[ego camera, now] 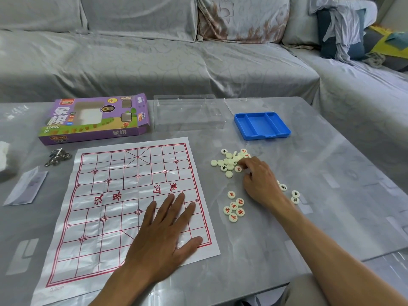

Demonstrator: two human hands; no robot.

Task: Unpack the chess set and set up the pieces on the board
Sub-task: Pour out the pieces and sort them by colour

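I see the left hand (164,233) flat, grip released, pressing the paper board (123,195) onto the counter (331,173), while the right hand (259,180) pinches among the loose pieces (229,162), grip contents unclear.

At the frame's centre the left hand (164,228) lies flat on the paper board (114,195), while to the right the right hand (259,180) reaches with curled fingers into a pile of round pieces (229,162) below a blue tray (284,128).
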